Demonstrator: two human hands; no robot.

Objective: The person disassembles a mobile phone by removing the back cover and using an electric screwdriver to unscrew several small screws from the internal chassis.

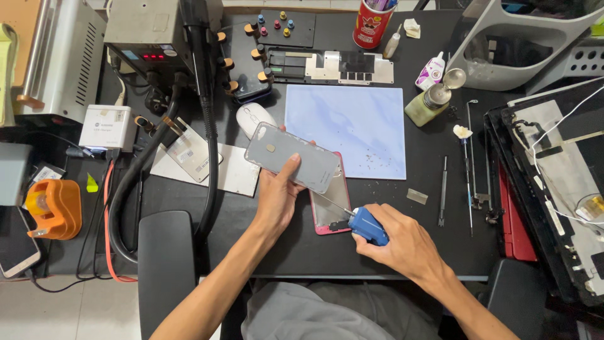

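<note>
A grey back cover (291,157), flat with rounded corners and a small camera hole, is tilted above a red-framed phone (331,211) lying open on the black desk. A blue-handled screwdriver (367,226) slants, its thin tip toward the phone.
</note>
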